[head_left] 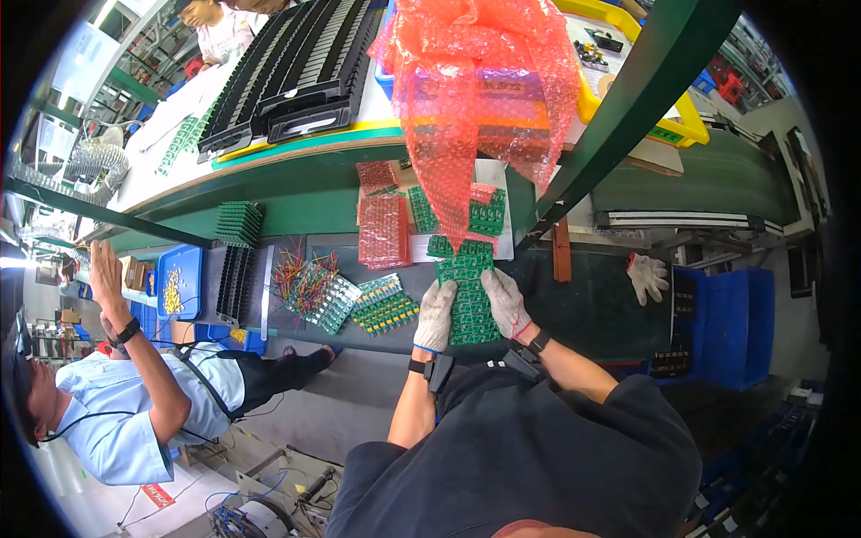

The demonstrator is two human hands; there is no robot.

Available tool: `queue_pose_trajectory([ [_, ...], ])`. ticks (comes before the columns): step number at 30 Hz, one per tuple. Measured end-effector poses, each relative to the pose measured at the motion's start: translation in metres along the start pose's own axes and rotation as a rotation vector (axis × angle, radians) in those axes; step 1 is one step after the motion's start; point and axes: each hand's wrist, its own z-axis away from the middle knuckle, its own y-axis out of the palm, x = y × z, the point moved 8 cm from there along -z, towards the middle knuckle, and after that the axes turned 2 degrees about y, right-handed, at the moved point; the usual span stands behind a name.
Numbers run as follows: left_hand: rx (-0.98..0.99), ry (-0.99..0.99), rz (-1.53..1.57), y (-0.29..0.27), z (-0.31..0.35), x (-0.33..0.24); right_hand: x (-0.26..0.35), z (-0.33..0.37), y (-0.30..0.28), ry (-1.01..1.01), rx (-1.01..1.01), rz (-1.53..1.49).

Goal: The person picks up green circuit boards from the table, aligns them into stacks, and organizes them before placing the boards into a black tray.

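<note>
The left hand (pixel 435 317) and right hand (pixel 508 303) grip opposite edges of the green circuit board (pixel 473 305), nearside of the hanging bubble wrap (pixel 484 90), whose dangling tip could snag a corner and tug it loose.

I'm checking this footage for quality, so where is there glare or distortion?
Head view: white highlights speckle the red bubble wrap; a lamp glares at far left; fisheye distortion bows the shelf edge, and black fills the corners; the green circuit-board panel looks fairly sharp.
</note>
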Motion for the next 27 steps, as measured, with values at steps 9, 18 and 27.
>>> queue_pose_trajectory([
  [9,0.047,-0.023,-0.001,0.001,-0.002,0.011,0.008,0.001,-0.001,-0.025,-0.017,0.05],
  [18,-0.003,-0.023,0.056,0.004,-0.007,-0.007,0.025,-0.004,-0.002,-0.097,-0.005,0.146],
  [27,0.012,0.192,-0.177,-0.007,-0.019,-0.026,0.045,0.003,0.007,-0.065,-0.158,0.103],
])
